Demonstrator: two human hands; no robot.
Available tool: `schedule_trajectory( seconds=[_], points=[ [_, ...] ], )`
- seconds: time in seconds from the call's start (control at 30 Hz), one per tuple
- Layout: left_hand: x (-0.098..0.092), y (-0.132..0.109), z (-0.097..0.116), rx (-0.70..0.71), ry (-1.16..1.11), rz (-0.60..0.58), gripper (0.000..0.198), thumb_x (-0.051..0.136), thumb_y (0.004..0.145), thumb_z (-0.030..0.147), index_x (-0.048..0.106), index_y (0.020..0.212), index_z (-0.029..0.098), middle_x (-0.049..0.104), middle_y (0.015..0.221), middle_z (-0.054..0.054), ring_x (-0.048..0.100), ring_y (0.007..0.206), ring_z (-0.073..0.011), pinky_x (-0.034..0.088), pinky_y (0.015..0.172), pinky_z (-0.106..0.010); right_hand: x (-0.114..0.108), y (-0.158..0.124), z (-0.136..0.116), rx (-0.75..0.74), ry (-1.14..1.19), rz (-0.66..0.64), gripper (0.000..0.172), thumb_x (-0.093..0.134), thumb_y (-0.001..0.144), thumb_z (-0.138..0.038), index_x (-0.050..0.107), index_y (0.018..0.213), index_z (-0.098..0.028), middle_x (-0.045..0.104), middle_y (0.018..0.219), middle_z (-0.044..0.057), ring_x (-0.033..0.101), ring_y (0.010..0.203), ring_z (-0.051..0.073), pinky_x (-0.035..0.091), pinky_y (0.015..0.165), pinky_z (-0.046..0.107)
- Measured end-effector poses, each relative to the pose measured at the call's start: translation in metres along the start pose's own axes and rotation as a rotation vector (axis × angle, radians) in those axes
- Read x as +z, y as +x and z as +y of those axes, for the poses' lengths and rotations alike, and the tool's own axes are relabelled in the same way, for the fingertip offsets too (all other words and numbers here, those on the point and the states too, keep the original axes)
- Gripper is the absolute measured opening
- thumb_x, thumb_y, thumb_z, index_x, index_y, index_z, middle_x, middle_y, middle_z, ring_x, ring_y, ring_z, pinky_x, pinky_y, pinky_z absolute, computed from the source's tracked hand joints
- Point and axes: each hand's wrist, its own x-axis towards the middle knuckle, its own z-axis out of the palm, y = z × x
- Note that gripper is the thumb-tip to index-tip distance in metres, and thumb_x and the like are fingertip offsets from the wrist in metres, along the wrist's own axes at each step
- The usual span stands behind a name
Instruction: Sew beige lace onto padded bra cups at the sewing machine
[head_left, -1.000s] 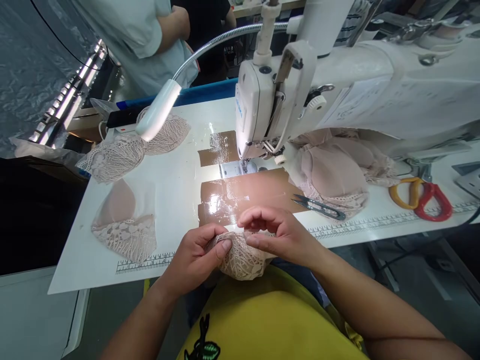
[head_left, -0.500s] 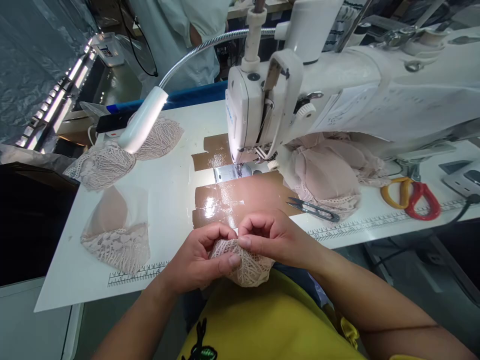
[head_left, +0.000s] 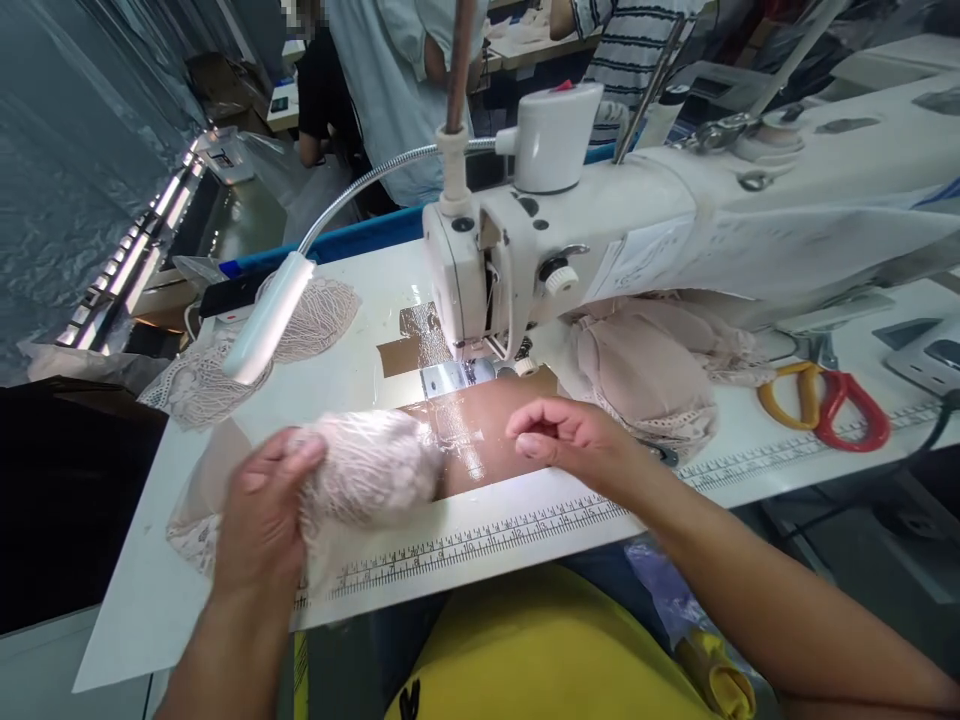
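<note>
My left hand (head_left: 262, 510) is closed on the edge of a pale pink lace bra cup (head_left: 371, 465), which hangs out to its right, blurred by motion, over the table's front part. My right hand (head_left: 562, 435) hovers over the brown taped patch (head_left: 495, 425) before the sewing machine, fingers curled in towards the thumb and nothing visible in them. Behind my right wrist, only a bit of the dark thread snips (head_left: 664, 455) shows. Another lace cup piece (head_left: 191, 530) lies on the table, partly hidden by my left hand.
The white sewing machine (head_left: 465, 270) stands behind the patch, its lamp (head_left: 270, 315) reaching left. Lace pieces (head_left: 319, 320) lie beneath the lamp. At right are a pile of pink cups (head_left: 637, 370) and red-and-yellow-handled scissors (head_left: 851, 410). A printed ruler (head_left: 480, 540) follows the front edge. Co-workers (head_left: 390, 100) are behind.
My hands have parted. My left hand has carried the lace cup up and left from my lap, while my right hand has let go of it and moved slightly right. The view has shifted.
</note>
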Motion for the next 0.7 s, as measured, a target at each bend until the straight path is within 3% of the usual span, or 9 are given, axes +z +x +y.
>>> schedule_trajectory(
  seconds=[0.07, 0.1, 0.17, 0.23, 0.27, 0.33, 0.4, 0.53, 0.7],
  points=[
    [-0.001, 0.012, 0.01, 0.289, 0.285, 0.131, 0.016, 0.074, 0.071, 0.031, 0.067, 0.076, 0.018, 0.056, 0.061, 0.004, 0.049, 0.057, -0.011, 0.039, 0.054, -0.022, -0.013, -0.003, -0.002, -0.019, -0.099, 0.043, 0.02, 0.061, 0.083, -0.037, 0.064, 0.089, -0.018, 0.059, 0.075, 0.0, 0.052, 0.065, 0.013, 0.041, 0.057, 0.025],
    [0.004, 0.017, 0.011, 0.436, 0.446, 0.111, 0.013, 0.071, 0.074, 0.03, 0.065, 0.073, 0.018, 0.052, 0.06, 0.004, 0.046, 0.057, -0.0108, 0.037, 0.054, -0.022, -0.017, -0.003, -0.004, -0.036, -0.151, 0.054, 0.018, 0.059, 0.084, -0.035, 0.064, 0.089, -0.019, 0.059, 0.072, 0.0, 0.05, 0.062, 0.012, 0.039, 0.055, 0.024],
    [0.028, 0.026, 0.002, 0.696, 0.763, -0.074, 0.016, 0.064, 0.08, 0.026, 0.061, 0.066, 0.018, 0.048, 0.06, 0.003, 0.044, 0.058, -0.012, 0.034, 0.056, -0.024, -0.02, 0.0, -0.011, -0.084, -0.277, 0.052, 0.014, 0.057, 0.085, -0.03, 0.065, 0.088, -0.019, 0.061, 0.074, 0.0, 0.05, 0.062, 0.012, 0.038, 0.055, 0.024],
    [0.061, 0.031, -0.016, 0.857, 1.02, -0.243, 0.018, 0.059, 0.08, 0.021, 0.058, 0.063, 0.018, 0.054, 0.064, -0.002, 0.049, 0.065, -0.0171, 0.037, 0.062, -0.028, -0.018, 0.008, -0.019, -0.138, -0.431, 0.023, 0.014, 0.054, 0.085, -0.025, 0.066, 0.089, -0.02, 0.064, 0.079, 0.001, 0.054, 0.066, 0.013, 0.039, 0.059, 0.025],
    [0.077, 0.031, -0.025, 0.869, 1.173, -0.32, 0.02, 0.056, 0.081, 0.019, 0.057, 0.06, 0.018, 0.054, 0.063, -0.005, 0.051, 0.066, -0.0197, 0.037, 0.061, -0.03, -0.016, 0.013, -0.023, -0.164, -0.515, 0.005, 0.015, 0.052, 0.086, -0.022, 0.067, 0.09, -0.02, 0.066, 0.081, 0.001, 0.055, 0.069, 0.014, 0.04, 0.062, 0.026],
    [0.104, 0.025, -0.042, 0.872, 1.259, -0.382, 0.02, 0.053, 0.08, 0.014, 0.058, 0.061, 0.016, 0.056, 0.062, -0.008, 0.052, 0.067, -0.0234, 0.038, 0.06, -0.032, -0.009, 0.024, -0.026, -0.209, -0.677, -0.026, 0.021, 0.048, 0.087, -0.017, 0.068, 0.091, -0.02, 0.067, 0.084, 0.001, 0.057, 0.077, 0.015, 0.04, 0.069, 0.027],
    [0.117, 0.015, -0.051, 0.873, 1.351, -0.437, 0.019, 0.05, 0.082, 0.016, 0.062, 0.068, 0.013, 0.059, 0.067, -0.012, 0.053, 0.07, -0.0266, 0.04, 0.06, -0.035, -0.002, 0.034, -0.023, -0.238, -0.817, -0.055, 0.025, 0.045, 0.088, -0.012, 0.069, 0.089, -0.019, 0.068, 0.086, 0.003, 0.057, 0.084, 0.016, 0.04, 0.075, 0.027],
    [0.108, -0.003, -0.038, 0.81, 1.509, -0.546, 0.023, 0.046, 0.088, 0.023, 0.065, 0.086, 0.009, 0.062, 0.082, -0.016, 0.056, 0.081, -0.0299, 0.044, 0.065, -0.04, 0.011, 0.043, -0.006, -0.21, -1.092, -0.117, 0.024, 0.047, 0.087, -0.01, 0.07, 0.086, -0.015, 0.065, 0.092, 0.007, 0.056, 0.085, 0.018, 0.039, 0.072, 0.027],
    [0.081, 0.007, -0.002, 0.506, 1.076, -1.006, 0.032, 0.043, 0.094, 0.028, 0.057, 0.067, 0.017, 0.059, 0.069, -0.003, 0.054, 0.063, -0.0137, 0.045, 0.056, -0.025, 0.016, 0.043, 0.004, -0.251, -1.289, -0.135, 0.022, 0.051, 0.086, -0.011, 0.069, 0.096, -0.016, 0.062, 0.099, 0.008, 0.052, 0.09, 0.02, 0.037, 0.068, 0.028]
  ],
)
